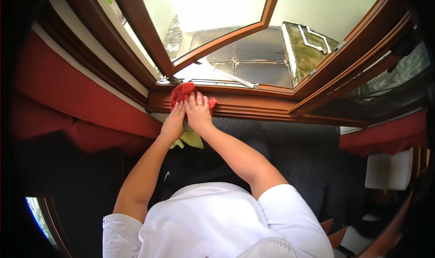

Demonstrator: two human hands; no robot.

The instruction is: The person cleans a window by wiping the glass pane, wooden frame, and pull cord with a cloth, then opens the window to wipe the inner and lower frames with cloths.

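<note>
A bunched red cloth lies on the brown wooden window sill, close to its left corner. My right hand grips the cloth against the sill from above, with a ring on one finger. Beside it, my left hand has its fingers together and holds the same cloth down. The fingertips are partly sunk in the folds. Below my wrists a yellow-green cloth shows; what it rests on is hard to make out.
Above the sill, a brown-framed window sash is swung outward on a metal stay. Red curtain fabric hangs at left, with more red fabric at right. A white chair-like object stands at lower right.
</note>
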